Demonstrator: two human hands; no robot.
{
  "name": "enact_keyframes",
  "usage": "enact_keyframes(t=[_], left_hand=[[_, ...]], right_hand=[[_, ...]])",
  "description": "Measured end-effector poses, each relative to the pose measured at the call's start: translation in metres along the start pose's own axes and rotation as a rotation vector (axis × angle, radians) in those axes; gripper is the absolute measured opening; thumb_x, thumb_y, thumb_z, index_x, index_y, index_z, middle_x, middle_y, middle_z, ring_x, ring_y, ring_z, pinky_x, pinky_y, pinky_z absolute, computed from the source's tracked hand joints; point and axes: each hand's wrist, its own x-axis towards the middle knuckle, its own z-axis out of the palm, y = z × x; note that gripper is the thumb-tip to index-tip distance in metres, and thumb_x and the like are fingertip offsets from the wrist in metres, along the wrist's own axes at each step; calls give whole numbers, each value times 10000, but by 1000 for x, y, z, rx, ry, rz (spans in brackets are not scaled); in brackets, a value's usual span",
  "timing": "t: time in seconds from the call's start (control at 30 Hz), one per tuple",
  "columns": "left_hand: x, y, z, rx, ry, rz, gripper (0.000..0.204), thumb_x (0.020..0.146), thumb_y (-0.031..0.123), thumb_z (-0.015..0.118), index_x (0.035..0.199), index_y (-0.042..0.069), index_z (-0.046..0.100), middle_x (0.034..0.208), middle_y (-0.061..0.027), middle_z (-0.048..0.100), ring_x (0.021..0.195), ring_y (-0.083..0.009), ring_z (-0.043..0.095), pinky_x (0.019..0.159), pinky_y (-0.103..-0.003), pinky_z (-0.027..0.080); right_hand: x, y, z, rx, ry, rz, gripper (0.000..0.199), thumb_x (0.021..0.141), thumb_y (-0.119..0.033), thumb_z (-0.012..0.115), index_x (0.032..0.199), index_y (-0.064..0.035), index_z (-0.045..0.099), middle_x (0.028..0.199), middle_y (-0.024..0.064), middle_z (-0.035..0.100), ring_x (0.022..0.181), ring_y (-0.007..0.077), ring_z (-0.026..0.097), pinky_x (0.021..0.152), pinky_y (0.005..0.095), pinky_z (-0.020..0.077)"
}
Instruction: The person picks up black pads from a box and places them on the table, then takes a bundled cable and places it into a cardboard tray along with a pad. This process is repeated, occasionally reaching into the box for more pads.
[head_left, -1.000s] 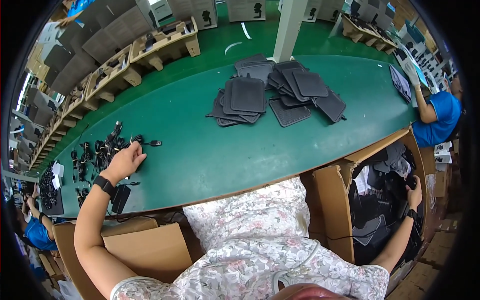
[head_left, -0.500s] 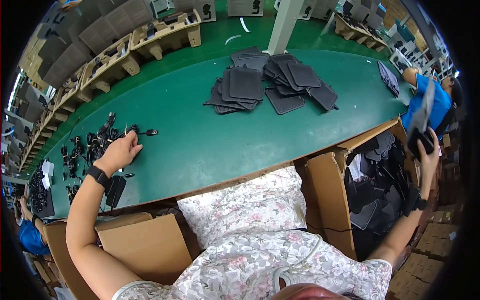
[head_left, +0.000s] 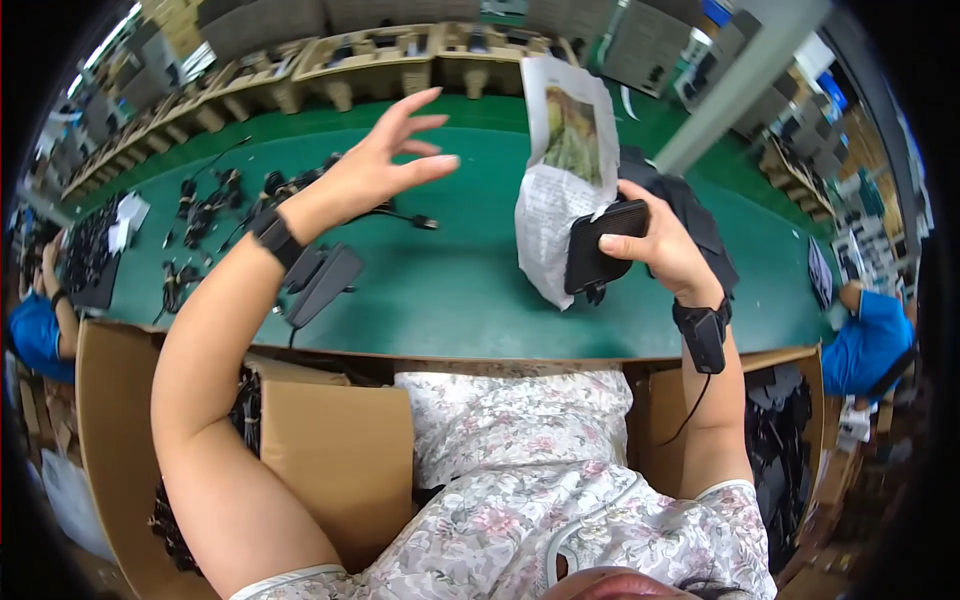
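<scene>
My right hand (head_left: pixel 655 240) is raised over the green table (head_left: pixel 460 290) and grips a flat black case (head_left: pixel 597 245) together with a crumpled printed paper sheet (head_left: pixel 562 165) that hangs beside it. My left hand (head_left: pixel 375 165) is lifted in the air with fingers spread, holding nothing, about a hand's width left of the paper. Below my left wrist a black power adapter (head_left: pixel 325 282) lies near the table's front edge. A black cable with a plug (head_left: pixel 415 220) lies on the table under my left hand.
Several black cables and plugs (head_left: pixel 215 200) lie at the table's left. Open cardboard boxes stand at my left (head_left: pixel 335 450) and right (head_left: pixel 660 400). Behind my right hand lies a pile of dark cases (head_left: pixel 700 215). People in blue sit at far left (head_left: pixel 35 330) and far right (head_left: pixel 865 340). A pillar (head_left: pixel 740 85) rises at the back.
My right hand came up from the box at my right with the black case and paper to above the table. My left hand left the cables and rose toward it.
</scene>
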Motion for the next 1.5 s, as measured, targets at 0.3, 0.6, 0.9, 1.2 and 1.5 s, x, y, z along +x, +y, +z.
enact_keyframes(t=[0.3, 0.6, 0.9, 1.2, 1.5], left_hand=[[13, 5, -21, -120, -53, -252, 415, 827, 316, 632, 1112, 21, 570, 971, -104, 641, 869, -169, 602, 723, -302, 479], [23, -28, -53, 296, 370, -292, 279, 834, 237, 611, 943, -19, 627, 794, -123, 659, 745, -200, 647, 639, -313, 493], [17, 19, -32, -301, 150, -171, 264, 832, 102, 596, 1075, 8, 553, 944, -118, 634, 818, -179, 622, 699, -305, 498], [1, 6, -39, 28, 83, -301, 370, 842, 86, 591, 1181, 22, 459, 940, -76, 588, 805, -150, 570, 705, -282, 476], [1, -9, -44, 21, 32, -417, 350, 890, 101, 546, 1213, 23, 437, 990, -70, 560, 829, -119, 566, 732, -243, 482]], right_hand=[[77, -20, 58, 161, -349, 103, 650, 722, -64, 733, 1282, -2, 409, 1021, 55, 585, 944, 129, 550, 863, 248, 430], [126, 16, 32, -542, 67, 10, 546, 755, -136, 716, 1229, -27, 468, 1037, 64, 577, 900, 148, 559, 802, 264, 453], [135, -51, 98, -287, -66, -354, 330, 785, -77, 596, 1108, -39, 539, 889, 44, 596, 694, 113, 561, 610, 248, 464], [232, 26, -172, -527, 523, 130, 283, 846, -197, 590, 1043, 2, 553, 777, 54, 609, 586, 106, 563, 481, 241, 443], [164, -16, -64, -1118, 300, -339, 514, 761, -318, 671, 1200, -111, 503, 1177, 135, 523, 971, 294, 575, 769, 353, 488]])
